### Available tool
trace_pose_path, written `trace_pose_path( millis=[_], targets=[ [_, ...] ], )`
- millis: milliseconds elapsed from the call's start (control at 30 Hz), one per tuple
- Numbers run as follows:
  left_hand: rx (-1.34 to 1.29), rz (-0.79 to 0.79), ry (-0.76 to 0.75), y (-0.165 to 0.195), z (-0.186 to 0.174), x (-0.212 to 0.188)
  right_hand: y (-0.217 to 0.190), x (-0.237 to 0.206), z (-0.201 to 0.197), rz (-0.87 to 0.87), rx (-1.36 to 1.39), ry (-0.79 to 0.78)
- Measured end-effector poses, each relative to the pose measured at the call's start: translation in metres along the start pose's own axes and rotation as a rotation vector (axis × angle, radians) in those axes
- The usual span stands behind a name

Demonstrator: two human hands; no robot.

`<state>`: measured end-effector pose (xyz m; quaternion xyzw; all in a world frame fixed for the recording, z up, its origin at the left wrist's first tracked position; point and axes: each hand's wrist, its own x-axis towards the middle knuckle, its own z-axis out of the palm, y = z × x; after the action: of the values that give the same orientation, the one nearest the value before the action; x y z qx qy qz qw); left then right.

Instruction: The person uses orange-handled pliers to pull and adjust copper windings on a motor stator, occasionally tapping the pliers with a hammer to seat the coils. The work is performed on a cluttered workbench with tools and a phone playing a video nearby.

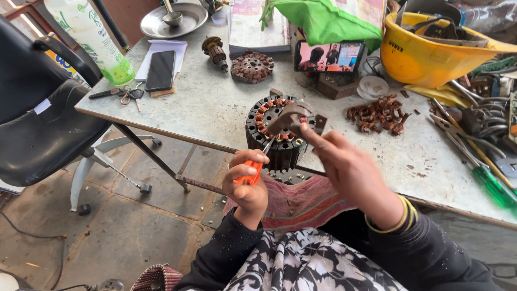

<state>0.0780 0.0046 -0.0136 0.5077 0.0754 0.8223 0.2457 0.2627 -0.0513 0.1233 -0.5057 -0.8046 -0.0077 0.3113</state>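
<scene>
Stator [277, 132]: round, dark laminated core, standing at the near edge of the counter [215, 108], partly overhanging toward the lap. Ring of copper-coloured windings set in slots around the top face; some slots toward the near side look dark, with little copper showing. Outer wall black, ribbed. A few small bits lie below it at the counter edge.

Left hand [249, 186]: closed in a fist around an orange-handled tool [249, 175], the metal tip angled up to the near rim of the stator. Whether the tip is inside a slot or only against it cannot be told.

Right hand [344, 167]: fingers extended toward the stator, pinching a greyish-brown piece [288, 118] of sheet-like material that lies over the top of the windings. Dark sleeve with a yellow cuff band at the wrist.

Around it on the counter: a heap of pulled copper wire [379, 114] to the right, well apart from the stator; a flat round wound part [252, 67] and a small armature [215, 52] behind; a phone [329, 56] propped upright with a lit screen; a second dark phone [160, 70] lying flat on paper; keys [129, 96] beside it; a yellow hard hat [431, 56] upturned at far right; a green-handled screwdriver [493, 188] and pliers [458, 137] on the right side. Black office chair [43, 124] stands left of the counter on the stone floor.
</scene>
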Motion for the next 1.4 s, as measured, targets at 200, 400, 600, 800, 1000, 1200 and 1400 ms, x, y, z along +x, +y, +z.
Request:
trace_pose_path(
  millis=[200,400,600,800,1000,1200,1400],
  targets=[
    [0.058,0.018,-0.016,0.002,0.001,0.003,0.002,-0.005,-0.021,-0.068,0.174,0.355],
    [0.042,0.017,-0.003,0.003,0.002,0.005,-0.006,0.005,-0.002,-0.054,0.044,0.102],
    [0.122,0.047,-0.028,0.008,0.001,0.008,0.006,-0.011,-0.017,-0.054,0.069,0.231],
    [0.065,0.003,-0.014,0.010,0.002,0.008,-0.001,0.000,0.006,-0.035,0.058,0.180],
    [0.181,0.117,-0.045,0.011,0.001,0.012,0.003,-0.004,-0.018,-0.006,0.020,0.158],
    [0.167,0.085,-0.049,0.019,0.002,0.011,0.005,-0.004,-0.005,-0.142,0.142,0.312],
    [0.154,0.062,-0.086,0.022,0.000,0.013,0.011,-0.006,0.012,0.036,0.083,0.076]
  ],
)
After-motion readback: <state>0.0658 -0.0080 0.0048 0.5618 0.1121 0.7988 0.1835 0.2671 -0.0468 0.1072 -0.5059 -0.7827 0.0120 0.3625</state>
